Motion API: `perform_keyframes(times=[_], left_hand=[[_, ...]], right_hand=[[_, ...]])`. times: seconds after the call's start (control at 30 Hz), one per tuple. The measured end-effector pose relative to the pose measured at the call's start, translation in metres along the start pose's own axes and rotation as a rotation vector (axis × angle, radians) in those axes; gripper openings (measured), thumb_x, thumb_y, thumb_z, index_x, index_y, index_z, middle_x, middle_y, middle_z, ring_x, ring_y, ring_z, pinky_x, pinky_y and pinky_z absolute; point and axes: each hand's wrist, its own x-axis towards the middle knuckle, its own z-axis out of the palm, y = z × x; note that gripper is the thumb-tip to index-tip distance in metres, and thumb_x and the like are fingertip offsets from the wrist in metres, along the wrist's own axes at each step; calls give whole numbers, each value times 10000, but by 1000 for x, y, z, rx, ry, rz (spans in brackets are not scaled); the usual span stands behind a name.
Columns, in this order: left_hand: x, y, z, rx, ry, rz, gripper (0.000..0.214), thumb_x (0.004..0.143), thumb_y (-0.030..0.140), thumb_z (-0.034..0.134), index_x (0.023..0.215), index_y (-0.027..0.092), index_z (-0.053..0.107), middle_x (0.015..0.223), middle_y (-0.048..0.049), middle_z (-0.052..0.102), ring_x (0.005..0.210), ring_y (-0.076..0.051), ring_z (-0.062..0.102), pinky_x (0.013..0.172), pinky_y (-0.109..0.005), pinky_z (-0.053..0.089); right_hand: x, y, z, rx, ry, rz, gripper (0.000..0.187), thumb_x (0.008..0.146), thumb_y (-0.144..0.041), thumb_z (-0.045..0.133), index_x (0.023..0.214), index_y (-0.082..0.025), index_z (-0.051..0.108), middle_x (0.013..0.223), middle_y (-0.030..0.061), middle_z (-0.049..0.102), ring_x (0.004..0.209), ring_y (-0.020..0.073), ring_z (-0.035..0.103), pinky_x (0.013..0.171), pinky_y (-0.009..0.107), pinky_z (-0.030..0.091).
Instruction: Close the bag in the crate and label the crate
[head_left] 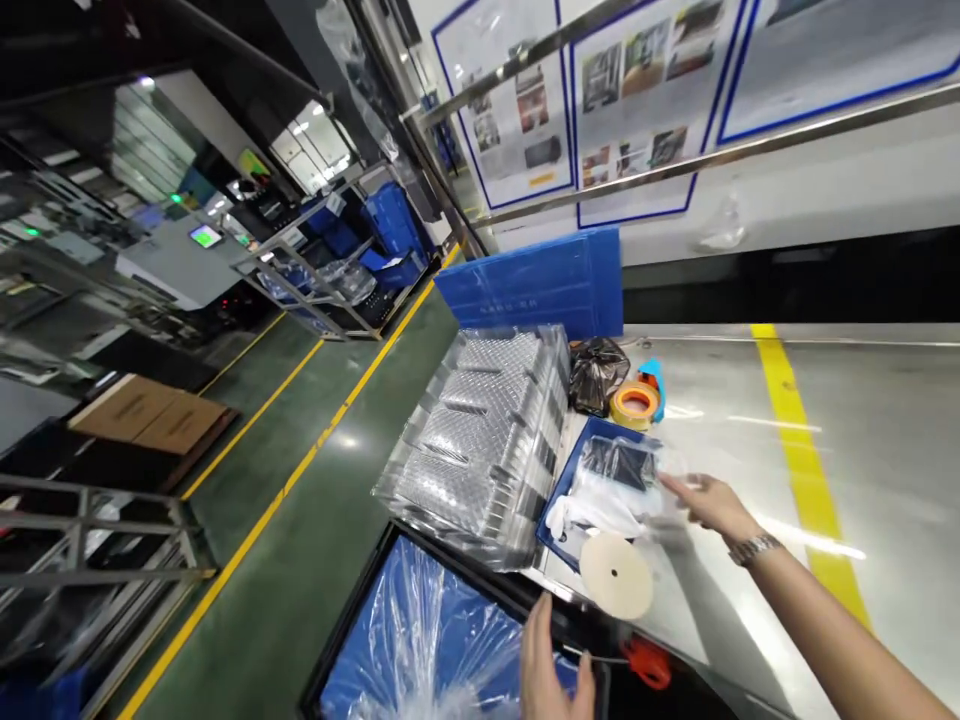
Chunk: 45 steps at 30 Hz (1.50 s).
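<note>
The right hand (709,500) reaches out with fingers extended and loosely spread, its fingertips at the edge of a clear plastic bag (622,470) with something dark inside; whether it has pinched the film is too blurred to tell. The bag lies in a shallow blue tray (564,480) on the grey tabletop (885,430), just beside a stack of clear blister trays (487,430). The film looks thin, limp and slippery, so a pinch at the near edge or corner should serve better than a flat press. A pale round disc (616,575) lies near the tray. The left hand (551,665) hovers low, open and empty, above a plastic-lined blue bin (420,640).
</note>
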Motion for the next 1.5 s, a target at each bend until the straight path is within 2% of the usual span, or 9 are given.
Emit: perform_keyframes(times=[0.27,0.4,0.5,0.57,0.63,0.87,1.13,1.37,1.5], left_hand=[[97,58,26,145,92,-23,799,430,48,581,1215,-96,613,1258,-110,185,1228,-198,186,1170,-94,-138],[82,56,21,46,155,-111,603,708,209,568,1214,-120,570,1248,-123,199,1241,-156,184,1167,-74,-37],[59,50,24,13,247,-201,519,951,284,280,1159,-117,534,1189,-121,269,1199,-75,239,1128,-33,70],[43,47,29,43,240,-238,521,975,290,257,1140,-120,533,1177,-120,278,1192,-64,237,1111,-18,84],[30,46,34,43,213,-250,523,979,273,243,1149,-134,523,1194,-130,258,1212,-81,219,1106,-24,96],[6,43,28,58,229,-223,397,994,193,213,1237,-69,385,1205,-101,258,1201,-66,251,1087,-35,134],[-14,49,19,127,221,-293,392,996,190,183,1247,-47,370,1205,-75,268,1191,-38,257,990,-32,228],[-33,57,18,198,212,-322,387,977,181,174,1230,-23,385,1184,-43,294,1026,23,359,871,-61,308],[-33,62,16,186,230,-327,379,966,169,183,1226,-26,377,1159,-44,312,974,33,375,823,-59,331]], right_hand=[[-8,-13,-2,-518,-118,-114,509,934,-534,376,1109,-90,551,1082,148,573,1036,290,528,814,337,379],[-40,1,-10,-322,505,-561,645,791,-634,287,977,-106,608,1090,144,571,1019,310,524,878,399,389],[-58,36,17,-240,-64,-207,801,508,-831,204,819,-204,595,792,73,608,727,253,565,726,391,415],[-62,63,45,-308,-370,-230,900,607,-803,223,1134,-154,556,1105,83,600,1047,276,544,914,378,375],[-60,81,66,-200,-538,-207,879,611,-812,178,1022,-114,521,933,148,608,775,281,576,740,399,416],[-35,1,34,-782,-134,-408,301,982,-408,315,994,-155,476,990,30,573,902,172,557,705,275,333],[-6,-50,15,-818,156,-532,471,974,-389,354,1328,-87,427,1263,112,447,1155,242,445,916,328,358],[-30,-20,61,-1036,-380,-667,309,954,-228,385,1031,-159,677,1068,46,619,1038,222,565,835,307,409],[-20,-23,91,-1133,-354,-607,320,953,-237,414,1128,-67,621,1108,153,588,1091,238,546,911,376,417]])
